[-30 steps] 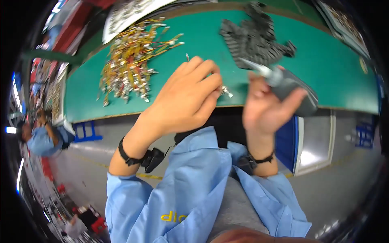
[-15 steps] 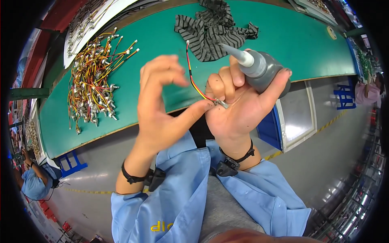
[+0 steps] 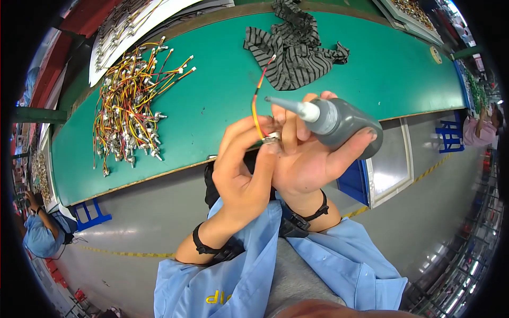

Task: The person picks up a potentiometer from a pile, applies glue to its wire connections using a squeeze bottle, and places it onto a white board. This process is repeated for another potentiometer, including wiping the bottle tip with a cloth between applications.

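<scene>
The two hands were close together above the near edge of the green surface (image 3: 217,100), in front of the person's body. The left hand (image 3: 241,169) pinched a small metal part (image 3: 271,138) between its thumb and its bent fingers. From this part a thin cable (image 3: 255,108), in red, yellow and black, rose upward and ended in a small white connector (image 3: 273,57), which was seen in front of a striped cloth (image 3: 299,63). The right hand (image 3: 307,164) was clamped on a dark grey bottle (image 3: 352,127), with the thumb along its near side, and the long pointed nozzle (image 3: 289,106) of the bottle was directed to the left, above the metal part. The fingers of the right hand were curled just beside the part, but I cannot tell if they touched it. On the left of the surface lay a tangled pile (image 3: 127,114) of similar cables with metal parts, well apart from the hands. Behind this pile was a white sheet (image 3: 114,50) with more thin pieces on it. Near the right far corner lay a roll of tape (image 3: 435,54), and beyond the right end stood a blue stool (image 3: 449,135).
</scene>
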Available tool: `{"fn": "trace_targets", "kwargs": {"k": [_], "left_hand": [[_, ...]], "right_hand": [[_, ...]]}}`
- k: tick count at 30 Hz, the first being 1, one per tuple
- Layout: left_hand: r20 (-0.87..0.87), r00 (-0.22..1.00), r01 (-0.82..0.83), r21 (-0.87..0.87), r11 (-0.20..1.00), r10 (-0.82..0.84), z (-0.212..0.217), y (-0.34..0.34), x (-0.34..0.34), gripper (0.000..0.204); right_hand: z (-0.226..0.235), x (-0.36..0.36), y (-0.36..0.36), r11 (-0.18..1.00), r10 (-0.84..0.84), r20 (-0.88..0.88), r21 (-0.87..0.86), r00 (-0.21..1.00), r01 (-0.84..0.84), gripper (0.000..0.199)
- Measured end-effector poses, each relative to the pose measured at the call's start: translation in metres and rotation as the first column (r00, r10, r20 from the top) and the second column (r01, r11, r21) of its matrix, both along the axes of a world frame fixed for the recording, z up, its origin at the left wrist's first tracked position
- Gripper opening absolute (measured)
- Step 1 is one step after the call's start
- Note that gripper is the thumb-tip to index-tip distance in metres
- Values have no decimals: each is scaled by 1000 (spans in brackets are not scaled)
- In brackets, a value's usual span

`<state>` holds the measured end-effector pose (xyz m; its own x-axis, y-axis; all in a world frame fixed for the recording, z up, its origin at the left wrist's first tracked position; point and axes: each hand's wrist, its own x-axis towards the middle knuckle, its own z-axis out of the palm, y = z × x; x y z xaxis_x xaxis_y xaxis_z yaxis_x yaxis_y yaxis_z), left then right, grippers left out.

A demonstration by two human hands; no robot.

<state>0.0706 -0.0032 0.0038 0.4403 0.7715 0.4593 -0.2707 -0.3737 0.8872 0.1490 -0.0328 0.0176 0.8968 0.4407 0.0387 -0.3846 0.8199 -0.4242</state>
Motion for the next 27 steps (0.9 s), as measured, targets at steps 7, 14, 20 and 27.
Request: {"fn": "trace_targets", "kwargs": {"k": [7,14,20,27], "left_hand": [[-153,970,163,-168,972,-189,-8,11,-15,19],[-111,955,257,-163,953,-277,-12,10,-16,20],[-61,977,202,-16,979,-203,-6,17,-14,19],[-88,991,106,116,988,-96,6,24,-18,20]], "right_hand": [[4,17,-18,973,156,354,-216,922,-82,74],[8,23,-22,833,383,481,-549,788,-70,75],[2,27,-23,934,211,408,-351,888,-61,78],[-14,40,-37,993,23,466,-111,885,33,85]]}}
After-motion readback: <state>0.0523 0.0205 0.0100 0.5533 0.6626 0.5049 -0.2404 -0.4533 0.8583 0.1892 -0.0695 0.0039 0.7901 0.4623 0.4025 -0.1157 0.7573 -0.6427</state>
